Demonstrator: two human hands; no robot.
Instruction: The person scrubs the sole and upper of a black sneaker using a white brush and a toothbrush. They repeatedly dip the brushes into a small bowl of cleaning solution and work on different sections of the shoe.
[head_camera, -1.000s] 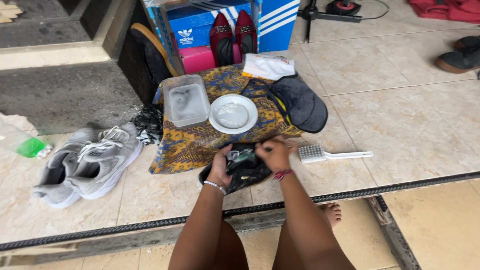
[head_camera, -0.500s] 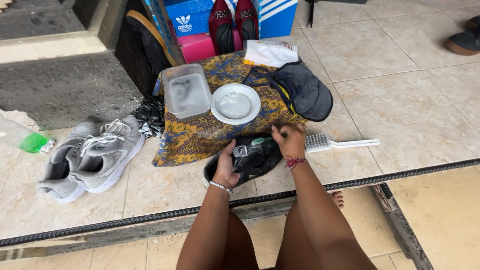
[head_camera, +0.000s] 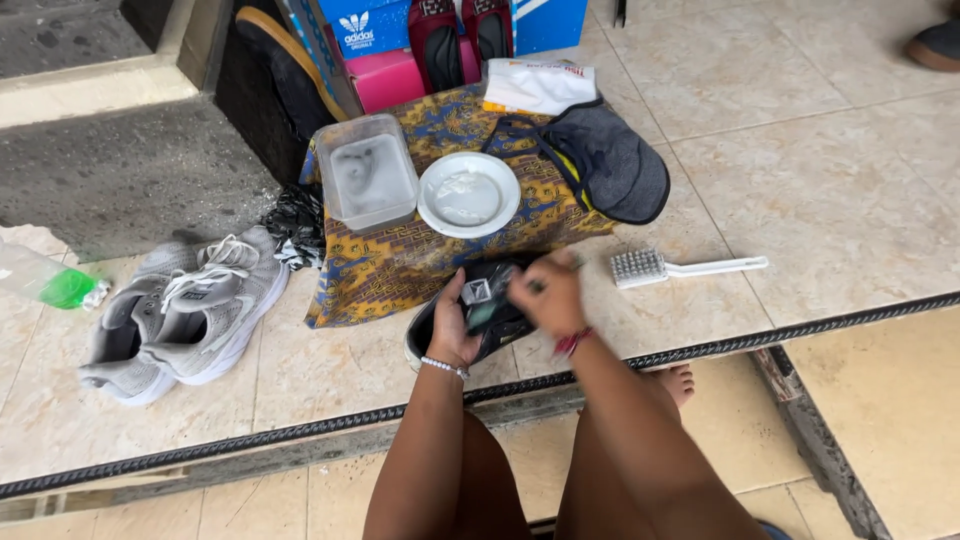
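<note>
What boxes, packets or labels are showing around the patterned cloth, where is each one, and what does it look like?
Blue shoebox: top centre, behind the cloth; rectangular, blue with a white emblem.
Pink box: just below the blue shoebox; rectangular, plain pink.
White packet: on the cloth's far edge, beside the dark cap; flat, white with small coloured print.
Plastic bottle: far left on the tiles; clear, holding green liquid, label not visible.

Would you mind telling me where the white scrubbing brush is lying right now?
In the head view, the white brush lies on the tiled floor to the right of the black shoe and the right hand, just below the dark cap.
</note>
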